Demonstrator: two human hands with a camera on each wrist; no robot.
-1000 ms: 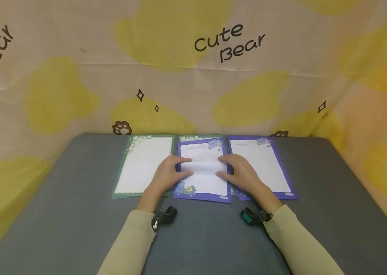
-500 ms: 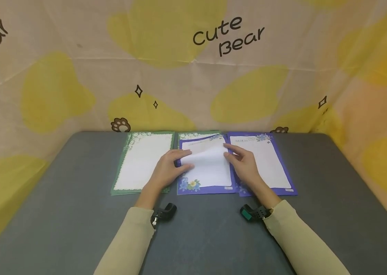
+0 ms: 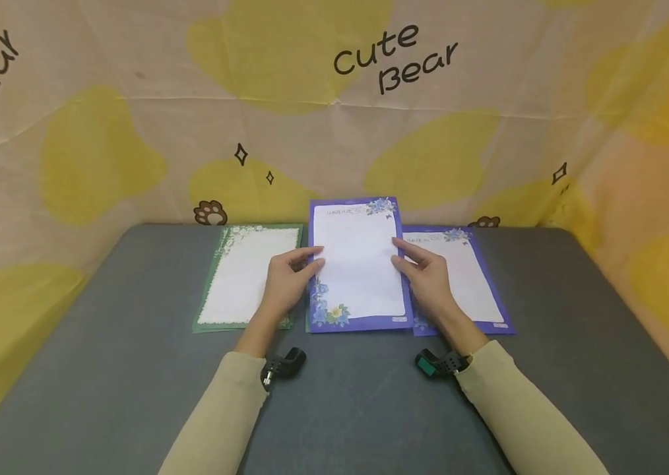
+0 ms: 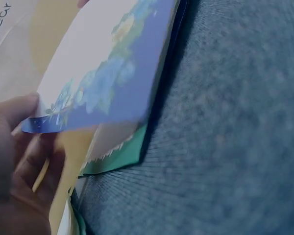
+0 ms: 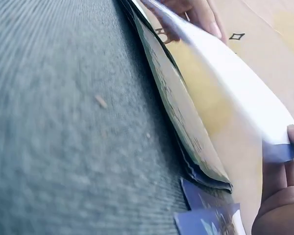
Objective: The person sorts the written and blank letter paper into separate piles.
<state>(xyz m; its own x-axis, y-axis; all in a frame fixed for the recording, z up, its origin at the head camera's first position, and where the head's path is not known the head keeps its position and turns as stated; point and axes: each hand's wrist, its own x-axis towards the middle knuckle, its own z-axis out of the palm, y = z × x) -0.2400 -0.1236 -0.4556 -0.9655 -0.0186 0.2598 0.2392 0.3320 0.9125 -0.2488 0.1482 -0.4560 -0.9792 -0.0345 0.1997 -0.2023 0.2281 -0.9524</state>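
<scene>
A purple-bordered sheet of paper (image 3: 358,264) with blue flowers in two corners is held between both hands at the middle of the table. My left hand (image 3: 288,280) pinches its left edge, thumb on the printed face and fingers behind, as the left wrist view shows. On the opposite edge my right hand (image 3: 427,277) pinches it the same way. The paper tilts up, its top edge overlapping the back cloth in the head view. Beneath it lies a green-bordered sheet (image 4: 122,152), mostly hidden from the head camera but visible in both wrist views.
Left of the hands lie green-bordered sheets (image 3: 239,277) in a loose stack. Purple-bordered sheets (image 3: 477,284) lie to the right, partly behind the right hand. All rest on a dark grey table (image 3: 346,402). A cloth (image 3: 287,79) printed with yellow patches hangs behind.
The purple-bordered sheet, earlier low and bowed over the middle stack, has lifted and straightened, top edge rising. My right hand shifted slightly right to its edge; the side stacks stayed put.
</scene>
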